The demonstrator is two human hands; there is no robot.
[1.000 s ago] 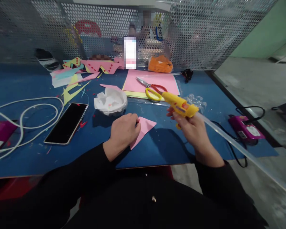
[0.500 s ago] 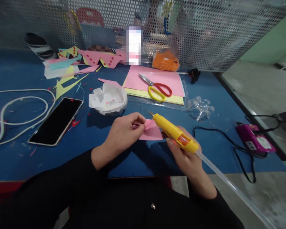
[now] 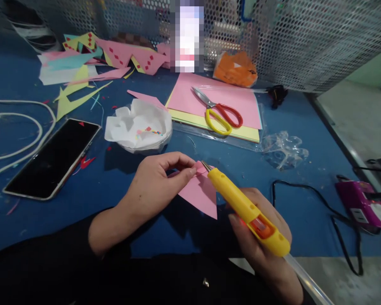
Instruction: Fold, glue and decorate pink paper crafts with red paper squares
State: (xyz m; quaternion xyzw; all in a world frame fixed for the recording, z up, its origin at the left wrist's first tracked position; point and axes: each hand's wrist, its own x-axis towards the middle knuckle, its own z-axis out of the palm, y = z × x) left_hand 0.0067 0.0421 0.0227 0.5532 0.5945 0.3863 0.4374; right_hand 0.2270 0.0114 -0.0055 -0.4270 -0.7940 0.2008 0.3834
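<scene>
Between its thumb and fingers, my left hand (image 3: 160,182) pinches a piece of pink paper (image 3: 201,195) above the blue table. My right hand (image 3: 263,228) is wrapped round a yellow glue gun (image 3: 241,203) with a clear glue stick (image 3: 307,281) coming out of its back end. The gun's metal tip is at the top edge of the pink paper, close to my left fingertips. Whether the tip touches the paper I cannot tell. The lower corner of the paper hangs down, pointing towards me.
Beyond my hands are a white paper bowl (image 3: 139,127), scissors (image 3: 217,112) on coloured sheets (image 3: 184,93), and crumpled clear plastic (image 3: 285,150). A phone (image 3: 52,159) and white cable (image 3: 46,140) lie left. A purple box (image 3: 363,203) with a black cord (image 3: 317,195) is right.
The glue gun's tip has come down to the pink paper's top edge. My right hand no longer touches the paper, whose corner now hangs down. The view has moved closer.
</scene>
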